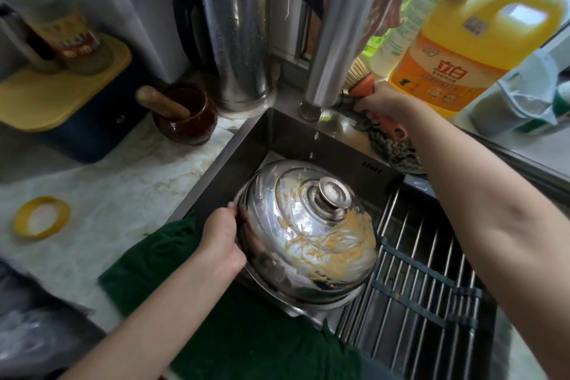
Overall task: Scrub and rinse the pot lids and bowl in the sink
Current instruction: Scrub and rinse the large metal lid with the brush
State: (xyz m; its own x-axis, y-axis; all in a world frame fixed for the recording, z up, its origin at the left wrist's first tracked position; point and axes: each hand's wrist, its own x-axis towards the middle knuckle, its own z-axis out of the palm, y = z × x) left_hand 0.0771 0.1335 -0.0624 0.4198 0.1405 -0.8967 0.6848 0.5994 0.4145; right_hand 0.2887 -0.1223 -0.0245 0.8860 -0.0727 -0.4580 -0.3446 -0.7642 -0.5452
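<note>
The pot lid (308,234) sits tilted in the near left corner of the sink (293,136), knob up, its steel dome smeared with yellowish paste. A steel rim shows beneath it. The left grip (220,241) holds the lid by its left edge, fingers curled over the rim and palm against the outside.

The right grip (381,102) is well apart from the lid, up at the sink's back edge by the foot of the faucet (336,25). It lies across the orange handle of a brush (393,129), fingertips beside a grey metal piece. I cannot tell whether the fingers are closed on the handle or only resting over it. A few drops fall from the faucet toward the lid.

A wire rack (425,271) spans the sink to the right of the lid. A dark green cloth (246,333) hangs at the near edge. A yellow detergent jug (472,49) stands just behind the right grip. On the desk (123,188) to the left are a brown jar (185,120) with a wooden pestle, a tall steel flask (237,25) and a yellow ring (19,220).
</note>
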